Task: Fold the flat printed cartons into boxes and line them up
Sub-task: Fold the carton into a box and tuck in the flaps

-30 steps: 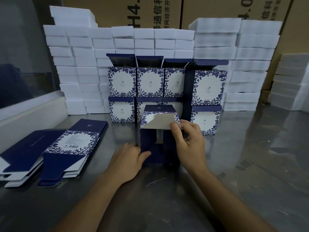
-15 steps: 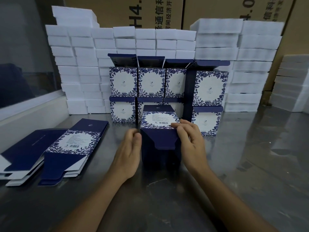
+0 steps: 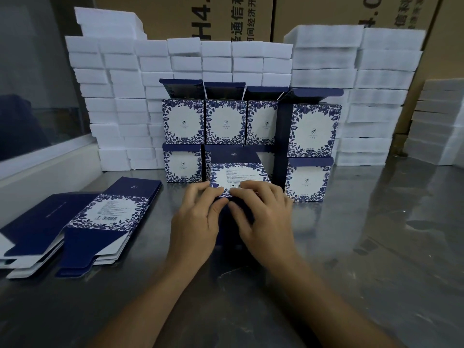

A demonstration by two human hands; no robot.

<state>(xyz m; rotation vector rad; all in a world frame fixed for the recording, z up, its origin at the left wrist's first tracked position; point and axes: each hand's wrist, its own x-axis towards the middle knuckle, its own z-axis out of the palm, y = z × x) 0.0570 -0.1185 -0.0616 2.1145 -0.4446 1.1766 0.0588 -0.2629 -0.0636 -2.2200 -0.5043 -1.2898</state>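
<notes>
I see a shiny metal table (image 3: 376,247) w/ white foam blocks (image 3: 120,96) stacked across the upper frame, brown shipping cartons (image 3: 226,18) behind them, folded boxes (image 3: 226,121) in two rows at center and flat cartons (image 3: 82,222) piled lower left. The carton being folded (image 3: 237,175) stands on the table at center, just in front of the rows. My left hand (image 3: 198,219) and right hand (image 3: 263,217) meet at its near top edge, fingers curled over the printed top panel and thumbs against the dark front, so both grip it.
</notes>
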